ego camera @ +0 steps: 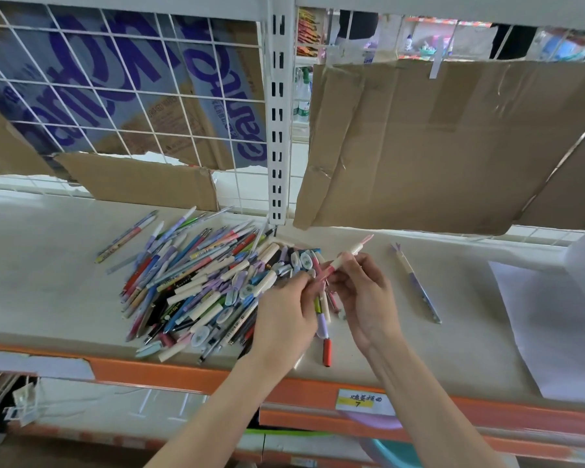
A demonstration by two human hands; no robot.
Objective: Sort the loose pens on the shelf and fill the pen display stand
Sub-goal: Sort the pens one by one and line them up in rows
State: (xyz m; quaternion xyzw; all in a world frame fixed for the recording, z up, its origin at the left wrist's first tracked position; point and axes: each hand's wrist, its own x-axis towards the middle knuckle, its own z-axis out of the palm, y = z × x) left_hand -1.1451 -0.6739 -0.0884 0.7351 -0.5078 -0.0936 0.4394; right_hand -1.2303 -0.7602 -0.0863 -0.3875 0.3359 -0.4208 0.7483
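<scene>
1. Head view: we see one big pile of loose pens (pixel 203 285) lying on the shelf (pixel 48 265), too many and too tangled to count.
2. Right of the pile, our two hands meet. Our right hand (pixel 365 298) pinches one pink-and-white pen (pixel 348 253) with curled fingers, lifted clear of the pile.
3. Our left hand (pixel 284 319) curls round a small bundle of pens (pixel 322 312) at the pile's right edge; its count is hidden.
4. One red-capped pen (pixel 327 352) lies just beyond the pile's near-right corner.
5. One purple pen (pixel 416 285) lies alone, well right of the pile.
6. Two pens (pixel 129 236) lie side by side left of the pile.
7. One white paper sheet (pixel 554 332) lies far right of the pile.
</scene>
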